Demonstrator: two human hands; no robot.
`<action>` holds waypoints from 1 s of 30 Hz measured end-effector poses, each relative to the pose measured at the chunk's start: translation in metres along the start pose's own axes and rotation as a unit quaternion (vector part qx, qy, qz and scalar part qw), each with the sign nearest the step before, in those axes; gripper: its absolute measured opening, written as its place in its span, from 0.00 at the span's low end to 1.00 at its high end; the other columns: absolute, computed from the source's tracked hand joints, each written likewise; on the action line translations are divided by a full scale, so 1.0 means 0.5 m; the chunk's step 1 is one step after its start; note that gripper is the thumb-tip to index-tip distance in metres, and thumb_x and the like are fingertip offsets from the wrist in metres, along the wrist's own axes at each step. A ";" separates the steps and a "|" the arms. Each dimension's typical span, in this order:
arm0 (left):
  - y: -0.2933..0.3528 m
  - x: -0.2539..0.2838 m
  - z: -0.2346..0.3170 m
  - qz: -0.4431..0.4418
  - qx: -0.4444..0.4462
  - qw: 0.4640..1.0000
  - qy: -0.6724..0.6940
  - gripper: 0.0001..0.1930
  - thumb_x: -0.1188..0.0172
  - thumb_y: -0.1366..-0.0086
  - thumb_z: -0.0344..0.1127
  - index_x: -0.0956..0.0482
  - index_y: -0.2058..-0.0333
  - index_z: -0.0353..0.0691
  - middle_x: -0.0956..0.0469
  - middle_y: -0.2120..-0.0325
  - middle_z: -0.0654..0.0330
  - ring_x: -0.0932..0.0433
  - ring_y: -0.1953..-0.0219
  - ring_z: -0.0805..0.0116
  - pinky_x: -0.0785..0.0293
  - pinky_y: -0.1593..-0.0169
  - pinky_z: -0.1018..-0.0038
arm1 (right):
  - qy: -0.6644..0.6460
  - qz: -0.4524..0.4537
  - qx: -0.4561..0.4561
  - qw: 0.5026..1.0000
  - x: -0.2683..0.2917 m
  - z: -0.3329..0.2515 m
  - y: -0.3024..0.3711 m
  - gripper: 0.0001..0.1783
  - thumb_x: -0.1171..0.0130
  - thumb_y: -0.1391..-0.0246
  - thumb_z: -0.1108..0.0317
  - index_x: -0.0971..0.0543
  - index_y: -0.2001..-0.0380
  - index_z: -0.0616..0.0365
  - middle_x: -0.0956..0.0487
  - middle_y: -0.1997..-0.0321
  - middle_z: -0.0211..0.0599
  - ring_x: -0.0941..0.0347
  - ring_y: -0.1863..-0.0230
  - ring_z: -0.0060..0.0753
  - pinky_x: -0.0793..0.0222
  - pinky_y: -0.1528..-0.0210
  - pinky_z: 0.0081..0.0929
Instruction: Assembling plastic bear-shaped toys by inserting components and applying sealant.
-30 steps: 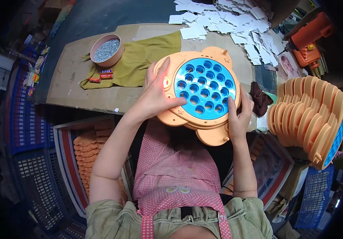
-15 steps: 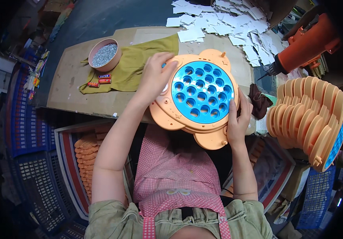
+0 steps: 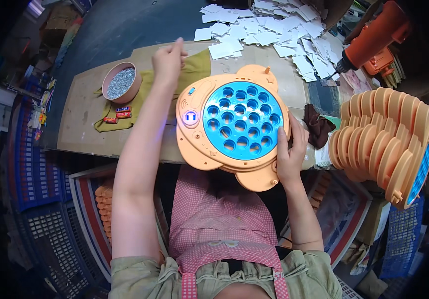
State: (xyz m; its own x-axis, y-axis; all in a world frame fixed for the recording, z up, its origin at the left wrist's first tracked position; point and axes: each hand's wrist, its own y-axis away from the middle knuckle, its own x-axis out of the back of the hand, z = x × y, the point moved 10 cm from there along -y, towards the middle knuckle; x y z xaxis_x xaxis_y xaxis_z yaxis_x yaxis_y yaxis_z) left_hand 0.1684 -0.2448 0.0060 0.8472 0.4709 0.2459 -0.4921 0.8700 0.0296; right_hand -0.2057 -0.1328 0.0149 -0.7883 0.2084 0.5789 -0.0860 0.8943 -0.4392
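Observation:
A peach-orange plastic toy game board [image 3: 199, 144] with rounded lobes rests at the table's front edge, tilted toward me. Its round blue disc [image 3: 242, 107] is full of holes, and a small square window [image 3: 190, 117] beside it glows white-blue. My right hand [image 3: 291, 149] grips the board's right rim, thumb on the face. Raised off the board over the olive cloth [image 3: 194, 67], my left hand [image 3: 168, 62] has one finger stretched out and the others curled. I see nothing in it. Red batteries [image 3: 123, 114] lie on the cloth near a pink bowl [image 3: 135, 88] of small metal pieces.
A row of stacked orange boards [image 3: 374, 129] stands at the right. Behind it are an orange power screwdriver [image 3: 374, 37] and a dark rag [image 3: 319, 125]. White cards [image 3: 269, 30] are heaped at the back. Blue crates [image 3: 50, 234] and a box of orange parts [image 3: 103, 209] sit below.
My left hand has let go of the board's upper left and moved up and left. The board has shifted slightly left, and its now uncovered window glows. My right hand keeps its hold.

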 end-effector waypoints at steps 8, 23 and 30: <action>0.182 -0.065 -0.030 -0.200 -0.036 0.969 0.139 0.16 0.42 0.31 0.28 0.21 0.47 0.28 0.18 0.54 0.56 0.21 0.53 0.73 0.25 0.49 0.77 | 0.003 0.009 -0.014 1.000 0.008 0.009 0.000 0.23 0.46 0.34 0.66 0.28 0.38 0.63 0.23 0.44 0.45 0.33 0.44 0.41 0.40 0.39 0.35; 0.179 -0.048 -0.061 -0.103 -0.028 0.989 0.105 0.24 0.53 0.24 0.47 0.20 0.52 0.28 0.18 0.58 0.54 0.22 0.55 0.68 0.28 0.47 0.72 | -0.005 0.015 -0.008 1.000 0.003 0.011 0.000 0.21 0.51 0.30 0.65 0.27 0.39 0.63 0.23 0.45 0.47 0.33 0.44 0.41 0.41 0.38 0.35; 0.201 -0.030 -0.058 -0.141 0.023 0.969 0.199 0.23 0.54 0.25 0.40 0.30 0.41 0.26 0.27 0.45 0.47 0.26 0.44 0.61 0.32 0.39 0.68 | -0.023 0.003 -0.045 0.999 -0.007 0.033 0.008 0.23 0.49 0.30 0.62 0.29 0.39 0.65 0.28 0.39 0.50 0.35 0.41 0.43 0.42 0.36 0.36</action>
State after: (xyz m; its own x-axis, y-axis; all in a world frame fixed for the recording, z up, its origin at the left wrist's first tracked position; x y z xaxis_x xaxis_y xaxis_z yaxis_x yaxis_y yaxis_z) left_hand 0.1120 -0.1603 -0.0228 0.9545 0.2433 -0.1723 -0.2312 0.9690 0.0874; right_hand -0.2131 -0.1365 -0.0002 -0.8159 0.1967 0.5438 -0.0281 0.9258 -0.3770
